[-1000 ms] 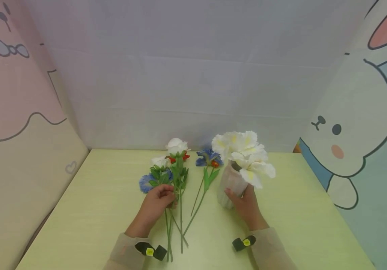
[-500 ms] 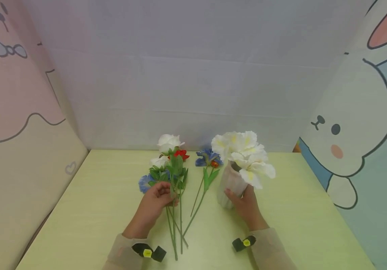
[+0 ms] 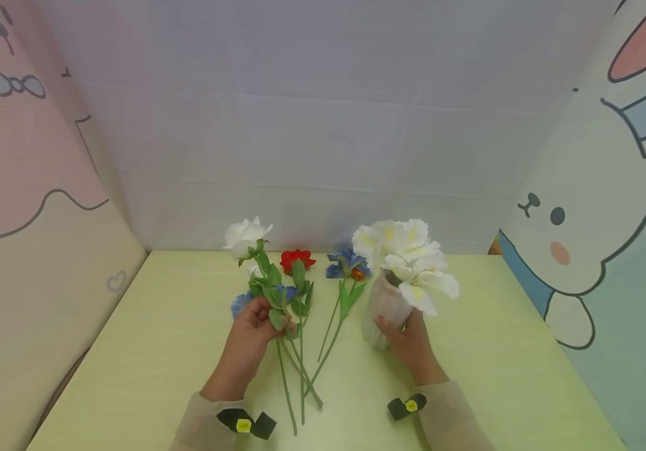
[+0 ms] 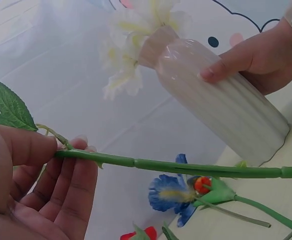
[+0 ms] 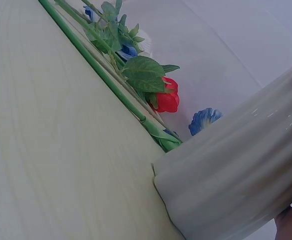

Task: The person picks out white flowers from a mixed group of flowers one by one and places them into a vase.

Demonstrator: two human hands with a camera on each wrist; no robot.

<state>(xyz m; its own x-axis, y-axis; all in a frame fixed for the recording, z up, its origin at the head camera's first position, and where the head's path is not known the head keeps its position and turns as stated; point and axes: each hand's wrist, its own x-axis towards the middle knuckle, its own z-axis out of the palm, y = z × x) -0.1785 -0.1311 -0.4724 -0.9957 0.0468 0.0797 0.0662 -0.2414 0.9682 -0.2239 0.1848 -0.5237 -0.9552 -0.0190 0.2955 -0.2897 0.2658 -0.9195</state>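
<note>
My left hand (image 3: pixel 252 329) pinches the green stem (image 4: pixel 185 167) of a white rose (image 3: pixel 244 238) between thumb and fingers. The rose's head leans up and to the left above the other flowers. My right hand (image 3: pixel 410 344) grips a pale ribbed vase (image 3: pixel 381 307) around its side; the vase stands on the table. White flowers with yellow centres (image 3: pixel 407 250) spill from the vase's mouth. Below the left hand lie a red rose (image 3: pixel 297 260), a blue flower (image 3: pixel 240 305) partly behind the fingers, and another white bloom, mostly hidden by leaves.
Between the hands lie a blue iris (image 3: pixel 346 262) and a small orange-red bud (image 3: pixel 358 274) on long stems. The pale yellow table (image 3: pixel 148 351) meets a white cloth backdrop (image 3: pixel 323 156). Cartoon-printed panels stand at left and right.
My left hand has lifted the white rose and swung its head to the left, uncovering the red rose. The right hand and vase have stayed in place.
</note>
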